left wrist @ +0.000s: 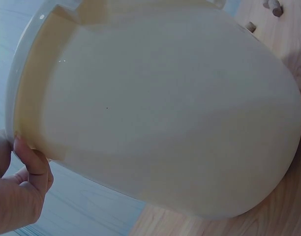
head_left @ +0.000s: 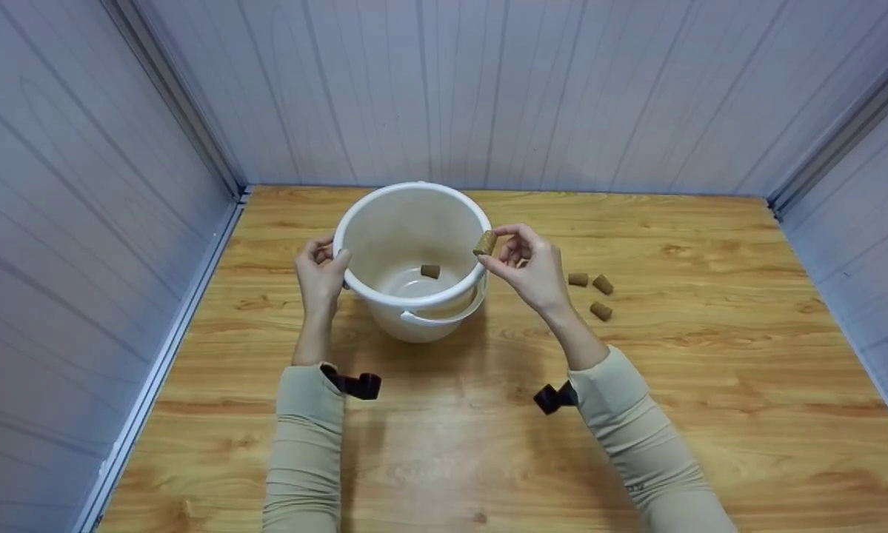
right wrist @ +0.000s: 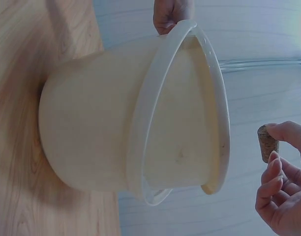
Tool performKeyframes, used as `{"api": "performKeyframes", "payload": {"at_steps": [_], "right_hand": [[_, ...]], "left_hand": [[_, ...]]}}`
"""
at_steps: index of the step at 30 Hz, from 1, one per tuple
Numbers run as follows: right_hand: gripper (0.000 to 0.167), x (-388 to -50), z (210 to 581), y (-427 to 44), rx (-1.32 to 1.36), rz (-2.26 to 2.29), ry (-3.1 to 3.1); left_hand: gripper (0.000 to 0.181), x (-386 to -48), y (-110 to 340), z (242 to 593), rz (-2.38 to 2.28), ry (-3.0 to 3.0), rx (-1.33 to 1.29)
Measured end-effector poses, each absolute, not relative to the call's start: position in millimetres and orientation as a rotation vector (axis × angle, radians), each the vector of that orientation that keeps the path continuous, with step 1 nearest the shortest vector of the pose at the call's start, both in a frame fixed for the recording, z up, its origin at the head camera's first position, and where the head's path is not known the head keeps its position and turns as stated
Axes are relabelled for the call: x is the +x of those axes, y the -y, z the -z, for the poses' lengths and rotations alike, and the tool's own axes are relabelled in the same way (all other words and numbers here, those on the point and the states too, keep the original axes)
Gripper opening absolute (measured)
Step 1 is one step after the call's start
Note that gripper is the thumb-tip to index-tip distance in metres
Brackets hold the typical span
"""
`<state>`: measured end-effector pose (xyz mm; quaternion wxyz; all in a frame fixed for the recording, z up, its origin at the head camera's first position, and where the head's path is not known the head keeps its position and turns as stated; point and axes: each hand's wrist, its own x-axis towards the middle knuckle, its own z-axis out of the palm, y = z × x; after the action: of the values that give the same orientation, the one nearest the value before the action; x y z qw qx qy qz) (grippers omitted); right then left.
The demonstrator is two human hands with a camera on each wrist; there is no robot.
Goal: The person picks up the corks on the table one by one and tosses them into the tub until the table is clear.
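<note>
A: Right hand (head_left: 530,272)?
B: Thumb and fingertips pinch a cork (head_left: 486,243), mid-frame, near the right edge of the white bucket (head_left: 392,318).
A: Left hand (head_left: 321,277)?
B: Gripping the bucket's edge, left of centre.
A: Rest?
B: Second cork (head_left: 430,272) inside bucket, mid-frame; three corks (head_left: 601,311) on table (head_left: 451,459), right of centre.

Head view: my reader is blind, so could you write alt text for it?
A person's right hand pinches a cork above the right edge of a white bucket, which the left hand grips on the left. Another cork lies inside, and three more corks lie to the right on a wood-grain surface.
</note>
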<state>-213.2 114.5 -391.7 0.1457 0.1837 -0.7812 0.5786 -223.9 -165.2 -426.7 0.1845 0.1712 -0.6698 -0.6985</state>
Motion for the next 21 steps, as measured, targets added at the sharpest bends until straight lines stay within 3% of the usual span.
{"api": "performKeyframes", "payload": {"at_steps": [21], "right_hand": [[0.03,-238,388,-81,0.55,-1.639,2.308]], "left_hand": [[0.028,-224,165,427,1.981,1.868,0.473]]}}
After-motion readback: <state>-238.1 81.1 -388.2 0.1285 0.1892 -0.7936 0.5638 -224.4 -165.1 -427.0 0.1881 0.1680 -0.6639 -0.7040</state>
